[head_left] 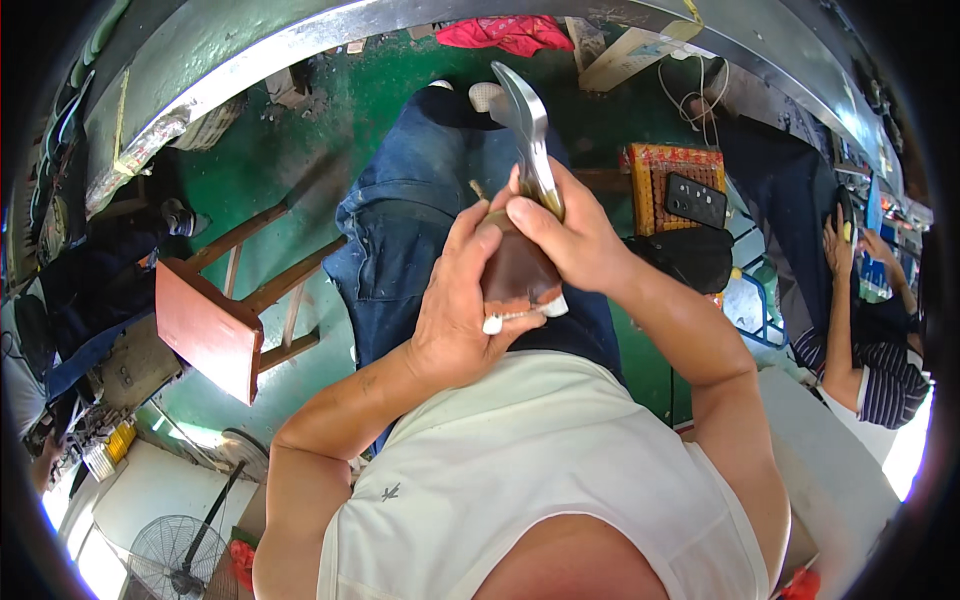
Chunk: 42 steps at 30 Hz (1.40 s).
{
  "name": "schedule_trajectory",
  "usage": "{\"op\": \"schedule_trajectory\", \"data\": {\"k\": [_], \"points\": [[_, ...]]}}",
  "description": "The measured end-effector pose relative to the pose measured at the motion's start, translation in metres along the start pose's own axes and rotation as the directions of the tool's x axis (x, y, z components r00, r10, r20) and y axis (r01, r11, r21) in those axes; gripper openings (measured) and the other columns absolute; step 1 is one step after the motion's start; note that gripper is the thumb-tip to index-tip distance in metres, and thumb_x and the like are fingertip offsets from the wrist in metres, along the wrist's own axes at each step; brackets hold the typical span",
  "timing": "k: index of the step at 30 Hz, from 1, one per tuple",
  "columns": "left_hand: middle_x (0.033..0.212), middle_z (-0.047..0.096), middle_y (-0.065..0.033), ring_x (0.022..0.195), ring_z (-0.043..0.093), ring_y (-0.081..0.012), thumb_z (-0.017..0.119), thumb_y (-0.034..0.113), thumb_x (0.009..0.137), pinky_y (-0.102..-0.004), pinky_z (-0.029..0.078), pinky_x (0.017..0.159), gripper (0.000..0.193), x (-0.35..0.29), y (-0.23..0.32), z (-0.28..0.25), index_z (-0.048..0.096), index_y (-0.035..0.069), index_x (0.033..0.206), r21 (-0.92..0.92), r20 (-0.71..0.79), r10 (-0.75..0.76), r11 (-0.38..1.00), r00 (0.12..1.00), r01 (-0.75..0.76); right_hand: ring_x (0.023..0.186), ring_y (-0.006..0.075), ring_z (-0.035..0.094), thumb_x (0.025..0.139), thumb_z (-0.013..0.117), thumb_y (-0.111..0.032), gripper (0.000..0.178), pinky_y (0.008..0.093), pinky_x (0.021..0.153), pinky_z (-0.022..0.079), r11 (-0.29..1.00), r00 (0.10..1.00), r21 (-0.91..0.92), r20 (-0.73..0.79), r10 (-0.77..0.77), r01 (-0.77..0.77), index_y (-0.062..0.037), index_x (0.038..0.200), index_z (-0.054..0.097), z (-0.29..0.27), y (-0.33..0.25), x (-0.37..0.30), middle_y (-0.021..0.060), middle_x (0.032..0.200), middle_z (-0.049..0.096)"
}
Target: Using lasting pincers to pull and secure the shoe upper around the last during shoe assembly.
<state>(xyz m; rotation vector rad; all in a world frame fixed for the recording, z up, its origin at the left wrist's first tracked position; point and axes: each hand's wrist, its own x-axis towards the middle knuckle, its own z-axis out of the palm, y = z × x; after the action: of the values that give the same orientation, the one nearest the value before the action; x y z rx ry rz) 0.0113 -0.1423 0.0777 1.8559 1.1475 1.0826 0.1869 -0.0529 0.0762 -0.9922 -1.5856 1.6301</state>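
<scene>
In front of my belly, above my lap, both hands are closed around a smooth, dark brown, rounded piece (519,266). A lighter reddish-brown band and white parts show along its lower edge; I cannot make out its kind. My left hand (455,295) wraps its left side, with the thumb near the top and fingers partly hidden beneath. My right hand (575,225) grips the upper right, its thumb pressing on the brown surface. A curved, shiny metal tool (530,122) rises from my right hand, pointing away; its lower end is hidden. A short brass-coloured stub (478,188) sticks up beside my left fingers.
A reddish wooden stool (208,325) stands at left. A metal-edged bench (300,55) curves across the far side. To the right are a phone (696,201) on a beaded seat (660,170), a black bag (690,262) and a person (860,360) working. A fan (180,560) stands lower left.
</scene>
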Motion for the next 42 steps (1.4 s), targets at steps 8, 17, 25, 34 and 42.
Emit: {"op": "schedule_trajectory", "data": {"k": [8, 17, 25, 34, 42], "points": [[0.145, 0.044, -0.0236, 0.133, 0.046, -0.0354, 0.077, 0.021, 0.088, -0.0416, 0.038, 0.112, 0.081, -0.033, -0.075, 0.019, 0.033, 0.004, 0.154, -0.251, -0.021, -0.488, 0.848, 0.873, 0.467, 0.085, 0.0185, 0.058, 0.108, 0.044, -0.047, 0.052, 0.035, 0.079, 0.049, 0.984, 0.973, -0.116, -0.204, 0.108, -0.134, 0.0028, 0.108, 0.057, -0.01, 0.046, 0.023, 0.0117, 0.092, 0.062], [0.089, 0.074, -0.0078, 0.081, 0.068, -0.0174, 0.053, 0.018, 0.103, -0.0345, 0.054, 0.074, 0.029, 0.002, -0.086, 0.006, 0.067, -0.002, 0.117, -0.054, -0.105, -0.595, 0.803, 0.797, 0.593, 0.092, 0.0212, 0.066, 0.079, 0.085, -0.037, 0.062, 0.0353, 0.084, 0.053, 0.958, 0.941, -0.165, -0.283, 0.183, -0.236, 0.0062, 0.114, 0.056, -0.016, 0.091, 0.007, 0.0156, 0.099, 0.066], [0.112, 0.069, -0.0042, 0.092, 0.063, -0.0096, 0.049, -0.009, 0.082, -0.0243, 0.049, 0.076, 0.054, 0.02, -0.087, -0.009, 0.062, 0.001, 0.134, -0.488, 0.377, -0.681, 0.43, 0.628, 0.759, 0.042, 0.0181, 0.054, 0.078, 0.063, -0.007, 0.039, 0.0344, 0.037, 0.042, 0.899, 0.929, -0.236, -0.134, 0.346, -0.369, 0.0045, 0.114, 0.051, -0.044, 0.087, 0.003, 0.011, 0.069, 0.059], [0.138, 0.058, -0.0088, 0.126, 0.056, -0.02, 0.069, -0.003, 0.086, -0.0353, 0.041, 0.111, 0.068, -0.01, -0.094, 0.016, 0.043, 0.002, 0.148, -0.52, 0.407, -0.644, 0.42, 0.648, 0.744, 0.081, 0.0159, 0.063, 0.096, 0.062, -0.02, 0.03, 0.0325, 0.074, 0.051, 0.865, 0.907, -0.288, -0.034, 0.419, -0.411, -0.0013, 0.12, 0.058, -0.073, 0.05, -0.053, 0.0066, 0.088, 0.065], [0.148, 0.048, -0.0107, 0.136, 0.045, -0.0199, 0.068, -0.003, 0.087, -0.0338, 0.034, 0.116, 0.082, -0.014, -0.082, 0.036, 0.025, 0.005, 0.157, -0.565, 0.356, -0.619, 0.454, 0.7, 0.689, 0.091, 0.0431, 0.067, 0.089, 0.061, -0.008, 0.041, 0.0454, 0.086, 0.053, 0.64, 0.932, -0.733, 0.355, 0.075, 0.228, 0.0034, 0.129, 0.057, -0.058, 0.012, -0.056, 0.0222, 0.093, 0.069]]}}
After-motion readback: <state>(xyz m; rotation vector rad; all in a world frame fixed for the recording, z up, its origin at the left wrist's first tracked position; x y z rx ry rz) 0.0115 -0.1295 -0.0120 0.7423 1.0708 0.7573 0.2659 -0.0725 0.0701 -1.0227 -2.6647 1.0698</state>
